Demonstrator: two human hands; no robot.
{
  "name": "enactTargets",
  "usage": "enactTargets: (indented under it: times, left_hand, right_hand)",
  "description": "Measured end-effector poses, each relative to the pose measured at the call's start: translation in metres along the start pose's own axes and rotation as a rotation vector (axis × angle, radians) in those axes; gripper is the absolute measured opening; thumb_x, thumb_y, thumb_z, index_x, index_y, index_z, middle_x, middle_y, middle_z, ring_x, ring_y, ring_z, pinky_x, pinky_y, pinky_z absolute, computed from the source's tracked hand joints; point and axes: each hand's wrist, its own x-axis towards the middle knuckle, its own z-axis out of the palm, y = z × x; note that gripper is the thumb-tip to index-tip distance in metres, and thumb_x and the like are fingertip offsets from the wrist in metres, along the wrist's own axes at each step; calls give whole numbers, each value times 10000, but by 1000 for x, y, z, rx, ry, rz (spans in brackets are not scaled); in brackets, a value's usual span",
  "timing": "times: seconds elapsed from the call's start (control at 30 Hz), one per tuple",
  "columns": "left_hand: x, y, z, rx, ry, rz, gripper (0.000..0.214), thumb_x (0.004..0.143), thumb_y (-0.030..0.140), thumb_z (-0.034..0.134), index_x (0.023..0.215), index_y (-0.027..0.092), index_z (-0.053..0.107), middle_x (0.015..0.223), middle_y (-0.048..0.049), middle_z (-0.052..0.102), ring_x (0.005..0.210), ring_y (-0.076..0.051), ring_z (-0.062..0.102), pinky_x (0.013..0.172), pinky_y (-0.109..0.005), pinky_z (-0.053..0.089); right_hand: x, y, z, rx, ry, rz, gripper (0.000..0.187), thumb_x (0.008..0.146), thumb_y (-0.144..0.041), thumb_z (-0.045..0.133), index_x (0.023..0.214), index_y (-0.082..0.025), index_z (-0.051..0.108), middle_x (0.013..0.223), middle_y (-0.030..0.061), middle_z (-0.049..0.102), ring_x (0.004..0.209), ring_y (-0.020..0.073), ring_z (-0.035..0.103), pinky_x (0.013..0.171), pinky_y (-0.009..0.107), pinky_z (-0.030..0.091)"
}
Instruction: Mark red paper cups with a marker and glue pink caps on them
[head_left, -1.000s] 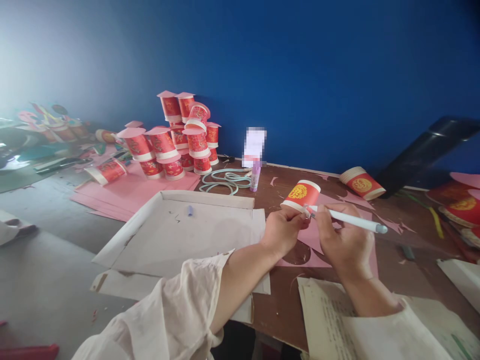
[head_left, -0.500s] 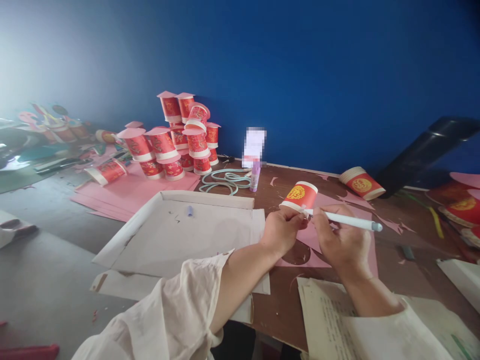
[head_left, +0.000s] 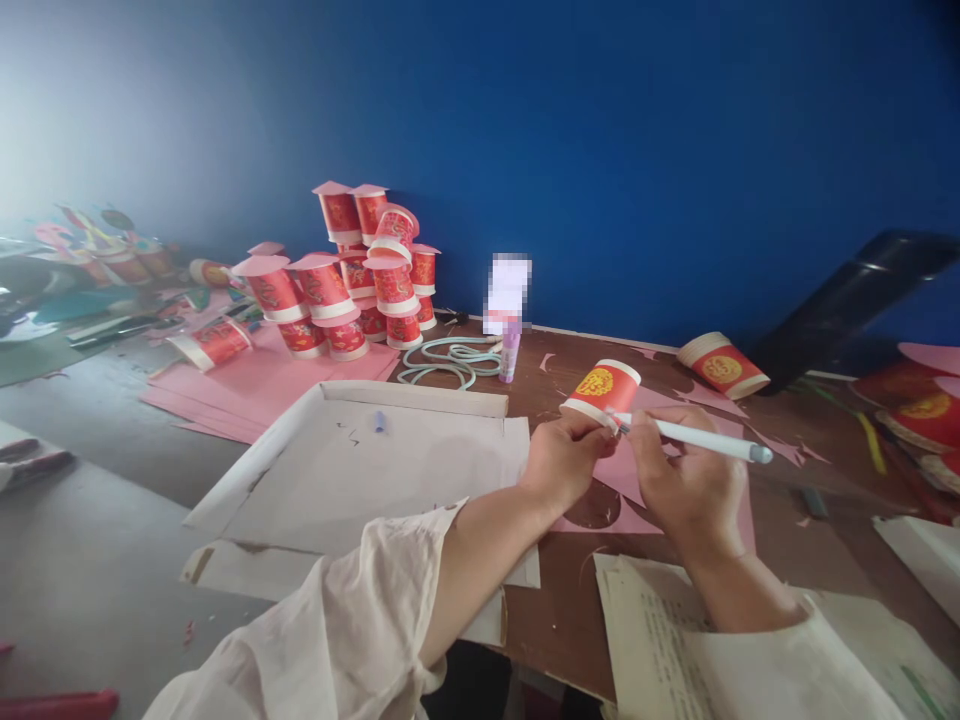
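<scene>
A red paper cup [head_left: 606,388] with a gold round emblem is tilted above pink paper on the brown table. Near its lower white rim, my left hand [head_left: 566,460] is closed on the cup, with fingers and thumb pinching that edge. My right hand [head_left: 694,475] grips a slim white pen-like tool [head_left: 701,438] with a grey end cap. The tool's tip meets the cup beside my left fingertips; whether it is a nib or a blade is too small to tell. Beneath both hands lies a pink sheet [head_left: 637,520] with a rounded cut-out.
Red cups with pink paper tops [head_left: 322,285] are stacked at the back left on pink sheets [head_left: 225,390]. A shallow white box lid [head_left: 337,490] lies left, a glue stick [head_left: 509,355] stands behind, and nested cups [head_left: 724,367] and a black bottle [head_left: 847,300] rest right.
The cup has tilted slightly and shifted a little right. My right hand and the white tool have moved slightly right, the tool's tip staying at the cup's rim.
</scene>
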Motion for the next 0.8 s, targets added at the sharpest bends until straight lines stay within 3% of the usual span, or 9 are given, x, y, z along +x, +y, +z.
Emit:
enactTargets:
  times: [0.17,0.33,0.43,0.8]
  left_hand:
    - [3,-2,2,-151,-3,-59,157,830,155,662,684,154,723,738,-45,683,763,-154,671,840,-313,512]
    - [10,-11,3,-378,9,-100,159,793,167,723,641,124,715,716,-46,673,691,-116,638,910,-345,518]
    - [11,-12,3,-444,1,-111,141,765,171,760,647,108,716,718,-49,667,695,-118,641,927,-359,524]
    - [6,-9,3,-415,-49,-109,102,782,190,758,742,96,749,777,-81,707,751,-144,677,959,-365,516]
  right_hand:
    - [-1,1,0,47,6,-18,259,881,-416,568,806,-181,649,770,70,687,660,174,602,591,298,456]
    - [-3,3,1,38,92,-38,226,880,-394,592,799,-191,650,765,64,673,673,180,603,608,306,475]
    - [-3,4,2,54,66,-32,223,879,-390,587,797,-191,647,762,60,672,664,175,601,601,303,473]
    - [-1,6,5,54,44,-78,205,884,-364,585,788,-192,643,759,50,681,661,162,611,591,282,464]
